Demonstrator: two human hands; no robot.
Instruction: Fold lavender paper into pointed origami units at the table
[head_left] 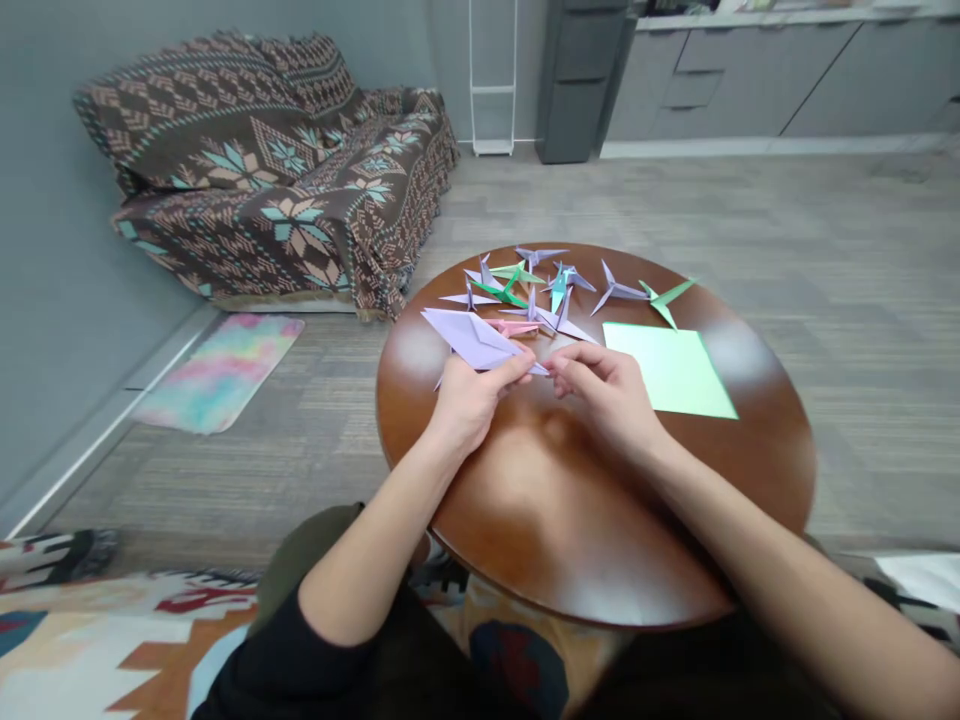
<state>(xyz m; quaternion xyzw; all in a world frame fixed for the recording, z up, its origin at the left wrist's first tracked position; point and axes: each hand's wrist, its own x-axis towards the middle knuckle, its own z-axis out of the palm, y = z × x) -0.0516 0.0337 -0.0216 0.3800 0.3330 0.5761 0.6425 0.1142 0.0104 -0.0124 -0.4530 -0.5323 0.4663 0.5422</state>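
Pinching folded lilac paper [472,338] between left fingers [517,368] and right fingers [559,364] above round wooden table [600,540].

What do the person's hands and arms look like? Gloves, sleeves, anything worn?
No gloves: the left hand and right hand are bare, with no rings, watch, bands, cables or markings in view. The left forearm is bare down to a black sleeve. The right sleeve is hard to make out.
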